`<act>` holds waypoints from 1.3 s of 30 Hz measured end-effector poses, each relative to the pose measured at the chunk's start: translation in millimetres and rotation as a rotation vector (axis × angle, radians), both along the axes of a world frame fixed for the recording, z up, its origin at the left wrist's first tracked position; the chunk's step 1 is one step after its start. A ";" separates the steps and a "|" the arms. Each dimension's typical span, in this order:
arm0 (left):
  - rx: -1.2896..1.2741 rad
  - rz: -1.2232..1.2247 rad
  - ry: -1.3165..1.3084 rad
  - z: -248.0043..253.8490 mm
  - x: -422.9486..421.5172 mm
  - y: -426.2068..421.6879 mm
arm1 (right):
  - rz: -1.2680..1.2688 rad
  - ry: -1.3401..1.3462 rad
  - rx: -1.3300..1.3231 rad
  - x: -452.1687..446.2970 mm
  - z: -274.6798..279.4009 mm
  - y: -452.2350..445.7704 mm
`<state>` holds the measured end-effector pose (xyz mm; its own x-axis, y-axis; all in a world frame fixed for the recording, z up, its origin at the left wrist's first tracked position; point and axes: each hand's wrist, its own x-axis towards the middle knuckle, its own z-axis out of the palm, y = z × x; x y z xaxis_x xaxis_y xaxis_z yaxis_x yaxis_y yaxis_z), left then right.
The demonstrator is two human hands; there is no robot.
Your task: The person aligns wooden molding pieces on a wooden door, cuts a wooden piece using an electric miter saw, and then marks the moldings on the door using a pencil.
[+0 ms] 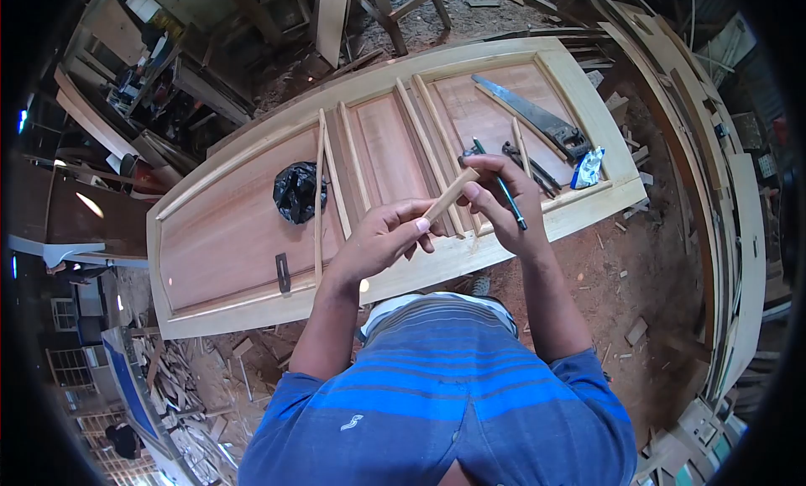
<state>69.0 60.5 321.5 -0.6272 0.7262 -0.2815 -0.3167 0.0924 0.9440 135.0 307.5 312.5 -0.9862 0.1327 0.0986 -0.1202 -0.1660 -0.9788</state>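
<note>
My left hand is closed on the lower end of a short strip of wood moulding, held up over the near edge of a panelled wooden door. The strip's upper end rests at the fingers of my right hand, which also has a dark green pencil tucked between its fingers. Just beyond my right hand, a dark-handled tool like pincers lies on the door. Several long moulding strips lie across the door beyond my hands.
A handsaw and a blue and white packet lie at the door's right end. To the left are a black plastic bag and a flat dark metal piece. Long boards stand at right; wood scraps litter the ground.
</note>
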 end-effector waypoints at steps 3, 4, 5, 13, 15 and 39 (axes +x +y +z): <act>-0.089 0.104 0.247 -4.2 7.5 3.7 | -0.038 0.073 -0.025 1.1 -21.3 8.3; -0.200 0.121 0.402 2.5 9.3 4.4 | -0.045 0.074 -0.011 5.1 -23.8 12.1; -0.312 0.137 0.555 7.9 11.4 5.3 | -0.035 0.082 -0.038 7.9 -25.5 13.8; -0.389 0.169 0.827 17.8 27.8 20.8 | -0.038 0.042 -0.146 22.5 -42.5 31.4; -0.405 0.178 0.830 16.2 33.6 26.7 | -0.042 0.005 -0.136 27.3 -46.6 38.4; 0.273 0.628 0.014 -56.8 77.3 75.2 | -0.138 0.084 -0.314 69.2 -87.8 78.1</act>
<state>146.3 135.7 264.7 -0.9549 0.2677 -0.1284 -0.2199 -0.3469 0.9118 204.2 385.6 224.7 -0.9469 0.3014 0.1119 -0.2408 -0.4342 -0.8680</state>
